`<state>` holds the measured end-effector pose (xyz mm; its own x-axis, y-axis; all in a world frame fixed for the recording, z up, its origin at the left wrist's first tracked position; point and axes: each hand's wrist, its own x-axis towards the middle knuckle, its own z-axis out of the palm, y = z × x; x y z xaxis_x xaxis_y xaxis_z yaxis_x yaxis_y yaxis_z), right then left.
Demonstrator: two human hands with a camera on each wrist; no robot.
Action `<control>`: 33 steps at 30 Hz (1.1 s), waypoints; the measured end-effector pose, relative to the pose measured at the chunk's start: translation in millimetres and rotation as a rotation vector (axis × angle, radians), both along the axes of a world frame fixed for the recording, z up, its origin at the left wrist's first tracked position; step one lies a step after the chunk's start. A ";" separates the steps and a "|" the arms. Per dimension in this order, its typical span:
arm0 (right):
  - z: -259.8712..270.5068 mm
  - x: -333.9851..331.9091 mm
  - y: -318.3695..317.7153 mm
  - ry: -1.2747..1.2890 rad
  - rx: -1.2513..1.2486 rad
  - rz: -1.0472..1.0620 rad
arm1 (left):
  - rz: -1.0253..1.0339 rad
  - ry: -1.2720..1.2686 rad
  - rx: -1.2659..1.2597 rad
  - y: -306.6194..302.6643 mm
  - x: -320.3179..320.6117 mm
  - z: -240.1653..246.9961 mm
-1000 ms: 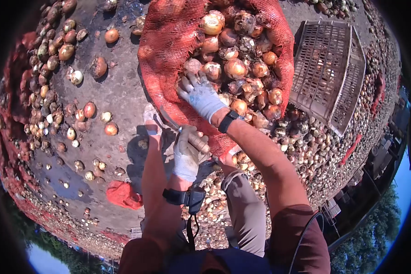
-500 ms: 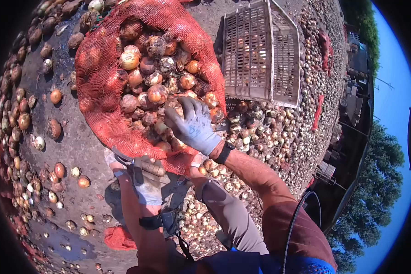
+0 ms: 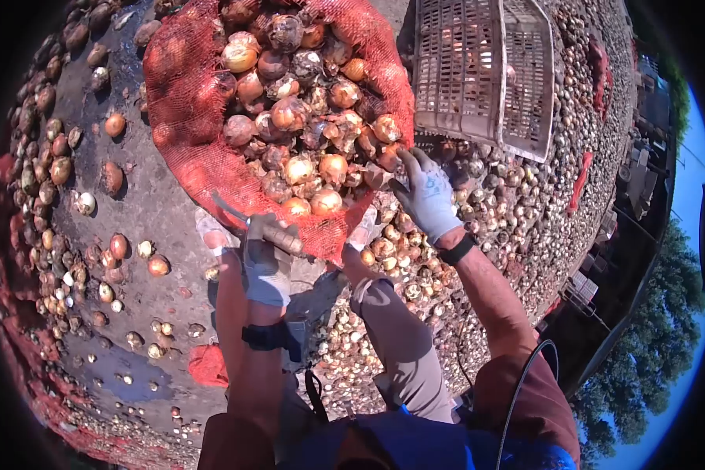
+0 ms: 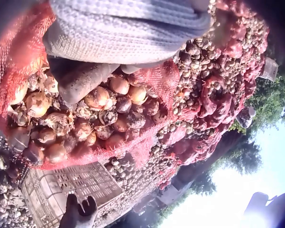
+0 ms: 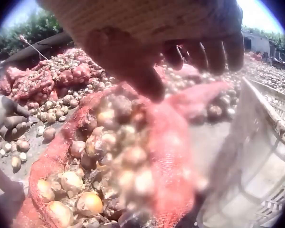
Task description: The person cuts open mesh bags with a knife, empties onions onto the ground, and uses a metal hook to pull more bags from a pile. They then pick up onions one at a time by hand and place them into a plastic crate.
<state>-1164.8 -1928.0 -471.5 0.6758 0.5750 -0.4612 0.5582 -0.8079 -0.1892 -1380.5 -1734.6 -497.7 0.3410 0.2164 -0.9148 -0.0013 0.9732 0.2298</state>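
Note:
A red mesh bag (image 3: 182, 117), its mouth spread wide, is full of onions (image 3: 333, 168) with dry, flaking skins. My left hand (image 3: 266, 262), in a dirty pale glove, grips a knife; its thin curved blade (image 3: 229, 208) points up-left over the bag's near edge. Most of the knife's handle is hidden by the fingers. My right hand (image 3: 429, 192), gloved too, is at the bag's right rim with fingers apart and slightly bent, nothing in them. In the right wrist view its fingers (image 5: 199, 54) hang over the bag.
A plastic crate (image 3: 462, 74) stands tilted just right of the bag. Heaped onions (image 3: 509, 211) cover the ground on the right, and loose onions (image 3: 117, 247) lie scattered on the left. A crumpled red mesh bag (image 3: 208, 365) lies beside my left forearm.
My right hand has moved from over the onions inside the bag to its right rim. The left hand keeps the knife near the bag's lower edge. The head view has shifted.

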 end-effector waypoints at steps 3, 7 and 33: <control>-60.6 -73.5 21.4 0.114 0.058 0.031 | 0.038 0.130 0.027 -4.9 9.5 10.4; -120.0 -93.8 87.1 -0.027 0.217 0.327 | 0.000 -0.123 0.028 -13.9 -14.1 -8.1; -111.7 -149.0 87.7 0.478 -0.182 0.053 | 0.047 0.005 0.159 -24.1 -34.5 -25.3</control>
<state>-1313.8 -1840.4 -583.2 0.3371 0.4847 -0.8071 0.4847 -0.8243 -0.2926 -1415.1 -1758.6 -523.0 0.3221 0.3747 -0.8694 -0.0448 0.9234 0.3813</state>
